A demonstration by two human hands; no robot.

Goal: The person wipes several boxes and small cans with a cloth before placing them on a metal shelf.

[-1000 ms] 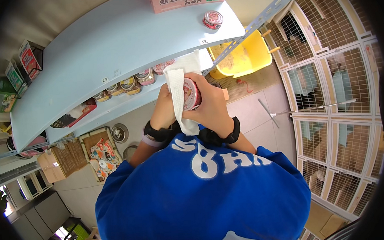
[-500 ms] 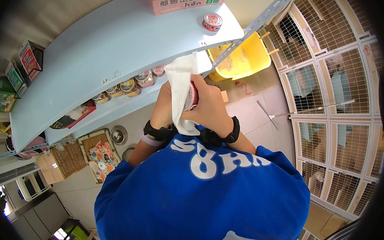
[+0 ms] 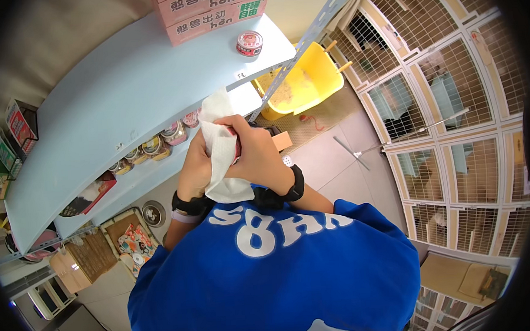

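The left hand [image 3: 194, 171] is holding a paper towel [image 3: 220, 149] against the can [image 3: 238, 148] the right hand [image 3: 263, 156] is gripping; a tin [image 3: 249, 43] is sitting near the shelf [image 3: 109, 96]'s right edge.

The cloth [image 3: 219, 159] is showing dimpled white, the held can [image 3: 237, 146] red, the shirt [image 3: 273, 292] white-lettered blue; at ten o'clock the shelf [image 3: 108, 90] is looking pale blue, at one the tub [image 3: 324, 88] yellow.

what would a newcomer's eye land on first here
Probably the bright blue sweatshirt filling the lower middle. Just above it, both hands hold a white wipe against a red can. Upper right, a yellow tub stands out between the pale blue shelf and wire-fronted cages.
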